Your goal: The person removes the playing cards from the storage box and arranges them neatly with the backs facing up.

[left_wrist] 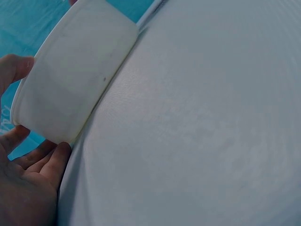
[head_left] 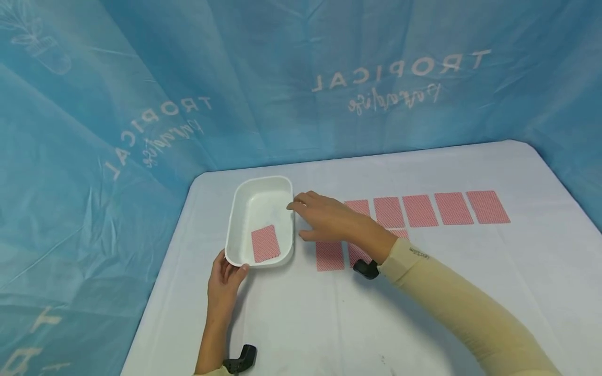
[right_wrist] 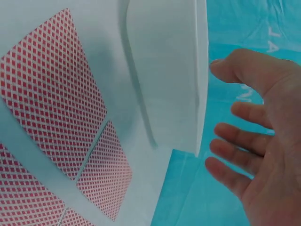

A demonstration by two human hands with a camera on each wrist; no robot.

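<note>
A white plastic tub (head_left: 259, 204) stands at the left of the table with one red-and-white patterned playing card (head_left: 265, 244) lying face down inside it. My left hand (head_left: 227, 277) holds the tub's near left corner; in the left wrist view the thumb is at the rim and the fingers lie along the lower side of the tub (left_wrist: 75, 70). By the right rim hovers my right hand (head_left: 324, 214), fingers loosely bent and apart, nothing between them. In the right wrist view the thumb and fingers of this hand (right_wrist: 277, 136) are beside the tub wall (right_wrist: 164, 70).
To the right, face-down cards form two rows: a far row ending at a card (head_left: 487, 207), and a nearer row with a card (head_left: 330, 256) partly under my right arm. A white cloth covers the table (head_left: 301, 324). Blue printed curtains (head_left: 329, 120) hang behind and at the sides.
</note>
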